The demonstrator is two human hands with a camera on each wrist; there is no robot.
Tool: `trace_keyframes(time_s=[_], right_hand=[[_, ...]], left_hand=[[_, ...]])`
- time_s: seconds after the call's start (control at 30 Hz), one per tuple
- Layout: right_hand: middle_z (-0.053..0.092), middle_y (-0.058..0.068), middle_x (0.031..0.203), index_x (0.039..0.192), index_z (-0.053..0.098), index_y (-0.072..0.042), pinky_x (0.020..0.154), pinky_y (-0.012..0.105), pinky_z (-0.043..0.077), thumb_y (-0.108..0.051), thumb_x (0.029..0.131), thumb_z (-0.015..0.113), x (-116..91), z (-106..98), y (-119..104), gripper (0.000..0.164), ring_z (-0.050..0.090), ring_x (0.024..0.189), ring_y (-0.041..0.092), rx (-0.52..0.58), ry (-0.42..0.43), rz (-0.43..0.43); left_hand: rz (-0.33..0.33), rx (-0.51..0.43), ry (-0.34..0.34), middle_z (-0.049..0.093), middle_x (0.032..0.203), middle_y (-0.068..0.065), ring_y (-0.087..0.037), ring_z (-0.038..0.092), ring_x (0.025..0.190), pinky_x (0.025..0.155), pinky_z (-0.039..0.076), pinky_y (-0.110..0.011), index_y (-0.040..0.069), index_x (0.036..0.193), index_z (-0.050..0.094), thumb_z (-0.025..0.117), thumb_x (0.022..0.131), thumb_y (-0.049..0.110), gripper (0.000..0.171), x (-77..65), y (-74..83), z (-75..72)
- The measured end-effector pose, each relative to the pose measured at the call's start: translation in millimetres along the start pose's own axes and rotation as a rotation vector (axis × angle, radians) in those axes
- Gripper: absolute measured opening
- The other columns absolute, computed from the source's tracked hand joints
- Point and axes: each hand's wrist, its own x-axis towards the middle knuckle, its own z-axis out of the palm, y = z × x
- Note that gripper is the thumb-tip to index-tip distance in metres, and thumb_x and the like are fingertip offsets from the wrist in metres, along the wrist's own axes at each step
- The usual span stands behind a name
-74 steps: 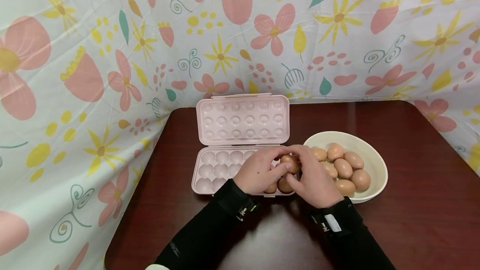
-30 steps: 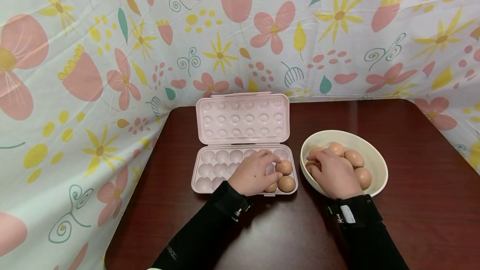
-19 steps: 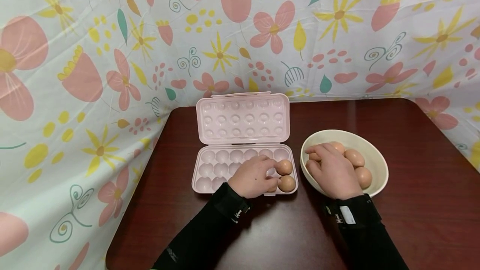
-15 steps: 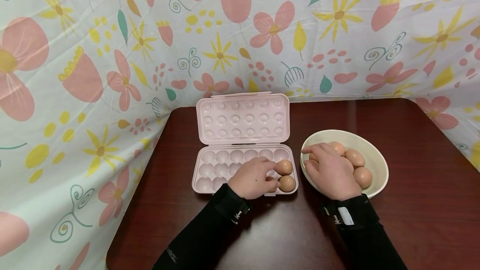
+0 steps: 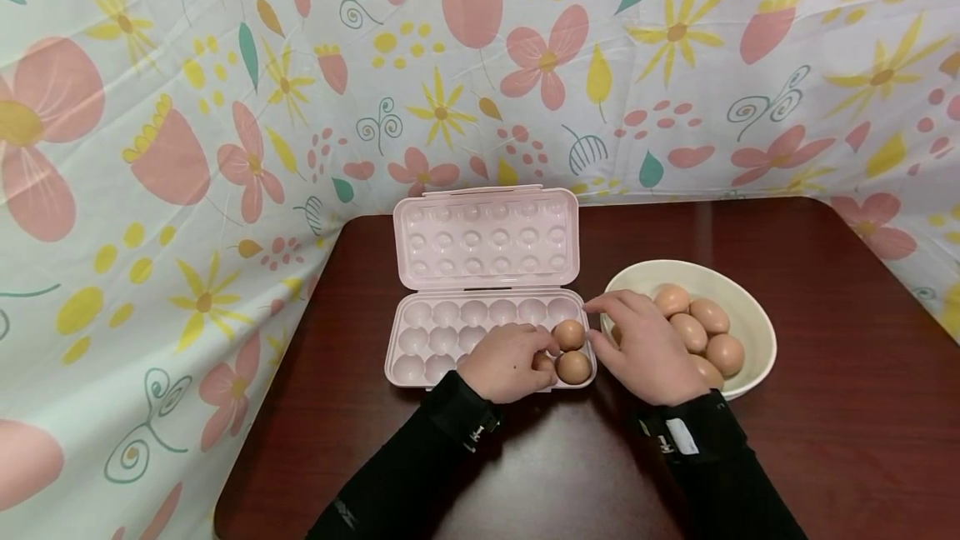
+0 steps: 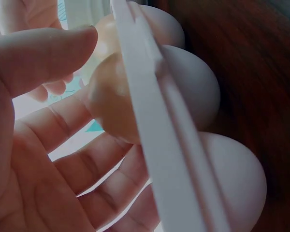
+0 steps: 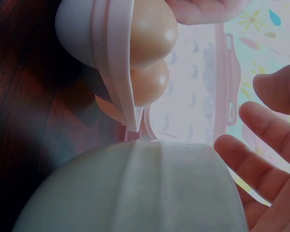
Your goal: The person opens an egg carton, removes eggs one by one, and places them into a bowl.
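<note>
In the head view, my left hand [image 5: 506,363] rests over the right half of a pink egg carton [image 5: 442,298] with its lid up. Its fingers lie beside a brown egg [image 6: 111,96] in the front row, seen in the left wrist view with the thumb raised over it. Two more brown eggs sit in the right-hand column, a middle egg [image 5: 568,335] and a front egg [image 5: 574,367]. My right hand [image 5: 648,348] holds nothing; its spread fingers reach over the left rim of a cream bowl [image 5: 761,348] toward the carton.
Several brown eggs [image 5: 709,317] lie in the bowl, some partly hidden under the right hand. Carton and bowl stand side by side on a dark red-brown table [image 5: 337,440]. A floral curtain [image 5: 450,65] hangs behind the table and along its left.
Both hands were around an egg that now sits in the right column's middle cup. The right hand went into the bowl, then came back left without an egg. The left hand shifted slightly nearer.
</note>
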Motion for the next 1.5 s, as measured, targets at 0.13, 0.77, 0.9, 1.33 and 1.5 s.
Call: trace_keyframes(time_s=[0.13, 0.77, 0.9, 1.33, 1.5], right_hand=[[0.066, 0.010, 0.120, 0.117, 0.068, -0.010, 0.097, 0.046, 0.043, -0.016, 0.087, 0.071, 0, 2, -1, 0.030, 0.057, 0.114, 0.031, 0.012, 0.015, -0.034], [0.068, 0.009, 0.119, 0.117, 0.068, -0.011, 0.099, 0.047, 0.045, -0.018, 0.086, 0.071, 0, 6, -1, 0.032, 0.059, 0.113, 0.031, -0.012, 0.022, -0.047], [0.068, 0.009, 0.119, 0.117, 0.068, -0.011, 0.099, 0.047, 0.044, -0.017, 0.086, 0.071, 0, 5, -2, 0.031, 0.059, 0.113, 0.031, -0.009, 0.022, -0.047], [0.066, 0.007, 0.123, 0.123, 0.065, -0.012, 0.096, 0.046, 0.049, -0.019, 0.092, 0.069, -4, 4, -7, 0.032, 0.060, 0.114, 0.026, 0.014, 0.021, -0.049], [0.064, 0.004, 0.126, 0.129, 0.062, -0.013, 0.095, 0.043, 0.051, -0.021, 0.092, 0.071, -3, 5, -11, 0.040, 0.061, 0.116, 0.022, 0.038, 0.028, -0.075]], left_hand=[[0.025, 0.014, 0.008, 0.071, 0.098, 0.013, -0.007, 0.065, 0.090, 0.079, 0.050, -0.021, 0.024, 0.107, 0.076, 0.074, 0.083, 0.029, 0.025, -0.1, -0.5, 1.3], [0.059, 0.038, 0.026, 0.072, 0.103, 0.014, -0.007, 0.065, 0.091, 0.078, 0.050, -0.021, 0.026, 0.108, 0.076, 0.071, 0.086, 0.022, 0.023, 0.1, -4.1, 2.8], [0.036, -0.009, 0.036, 0.071, 0.101, 0.013, -0.006, 0.064, 0.092, 0.078, 0.050, -0.020, 0.025, 0.108, 0.075, 0.071, 0.086, 0.025, 0.023, -0.9, -5.1, 1.5], [-0.012, -0.374, 0.234, 0.069, 0.103, 0.011, -0.004, 0.062, 0.088, 0.078, 0.051, -0.019, 0.021, 0.109, 0.072, 0.069, 0.091, 0.029, 0.020, 4.0, -5.9, -4.5], [-0.032, -0.450, 0.306, 0.074, 0.110, 0.003, -0.008, 0.064, 0.089, 0.076, 0.052, -0.019, 0.013, 0.117, 0.072, 0.067, 0.095, 0.029, 0.028, 6.7, -3.4, -4.3]])
